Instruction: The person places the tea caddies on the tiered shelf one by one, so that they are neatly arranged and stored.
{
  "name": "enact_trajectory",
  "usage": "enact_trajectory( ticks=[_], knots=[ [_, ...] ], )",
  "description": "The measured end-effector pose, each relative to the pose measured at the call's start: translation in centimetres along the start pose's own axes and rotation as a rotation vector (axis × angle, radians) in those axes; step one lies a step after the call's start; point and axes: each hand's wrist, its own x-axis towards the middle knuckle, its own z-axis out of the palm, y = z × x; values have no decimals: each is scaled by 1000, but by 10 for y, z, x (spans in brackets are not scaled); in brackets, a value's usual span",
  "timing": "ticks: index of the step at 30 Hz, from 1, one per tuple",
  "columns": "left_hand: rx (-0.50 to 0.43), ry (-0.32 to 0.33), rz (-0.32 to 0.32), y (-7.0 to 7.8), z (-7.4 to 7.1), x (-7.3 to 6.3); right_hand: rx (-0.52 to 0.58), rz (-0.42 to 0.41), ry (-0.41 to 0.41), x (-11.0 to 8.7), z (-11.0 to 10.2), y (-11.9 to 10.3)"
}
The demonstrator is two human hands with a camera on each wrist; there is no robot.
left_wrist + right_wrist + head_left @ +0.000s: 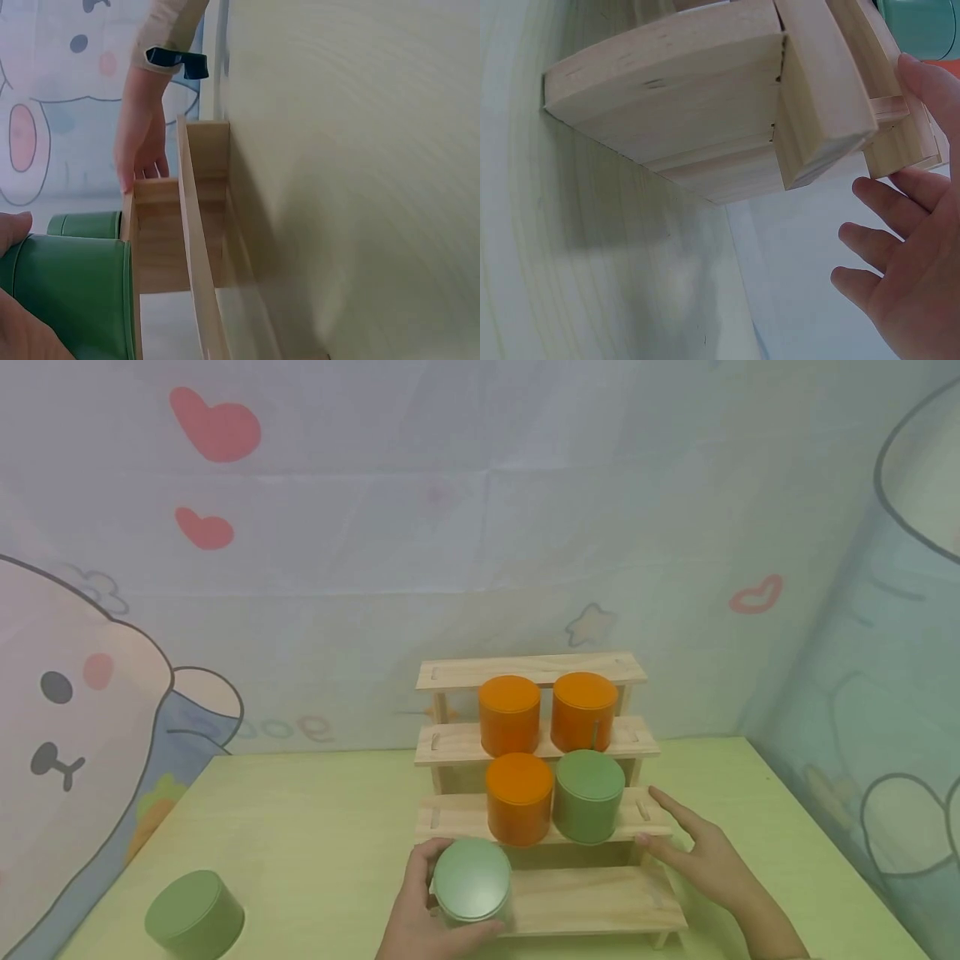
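Note:
My left hand (427,910) grips a round green canister (472,881) at the left end of the lowest tier of a wooden stepped shelf (592,902); whether its base touches the board I cannot tell. Fingers lie on its far left side and the thumb in front. At the shelf's right end, my right hand (708,860) touches a tier above. In the right wrist view its thumb rests on the board's edge and the other fingers are spread (881,244). Another green canister (588,797) and an orange canister (519,802) stand side by side on that tier.
Two orange canisters (510,717) stand one tier higher, below the bare top board (525,671). A further green canister (195,914) is on the table (315,827) at the front left. Behind hangs a cloth backdrop (450,527) printed with hearts and cartoon animals.

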Motion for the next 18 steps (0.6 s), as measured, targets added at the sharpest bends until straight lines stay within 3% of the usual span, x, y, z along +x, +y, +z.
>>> enact_trajectory(
  ticks=[9,18],
  knots=[
    [-52,-112,-48,1,27,3,5,-5,1,0,0,-1],
    [-120,-180,-59,5,55,2,0,-1,1,-1,-1,-1]
  ],
)
